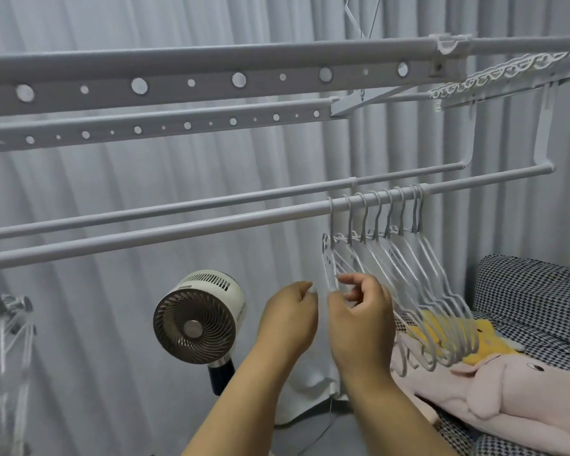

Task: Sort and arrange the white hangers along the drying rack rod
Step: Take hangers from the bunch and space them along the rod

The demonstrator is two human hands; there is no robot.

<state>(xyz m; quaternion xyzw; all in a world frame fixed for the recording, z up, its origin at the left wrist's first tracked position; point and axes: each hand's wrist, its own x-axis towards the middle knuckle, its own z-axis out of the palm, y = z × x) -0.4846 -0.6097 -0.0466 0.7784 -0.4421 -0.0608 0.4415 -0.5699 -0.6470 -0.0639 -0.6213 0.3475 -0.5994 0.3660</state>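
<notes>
Several white hangers hang close together by their hooks on the right part of the nearer low rod of the drying rack. Their bodies slant down to the right. My right hand is at the lower edge of the leftmost hanger, with fingers pinched around its thin frame. My left hand is just left of it, fingers curled, its fingertips close to the same hanger; whether it touches is unclear.
A second low rod runs behind the first. Perforated rack bars cross overhead. A round fan stands below left. A checkered sofa with pink and yellow plush toys sits at right. A clip hanger dangles at far left.
</notes>
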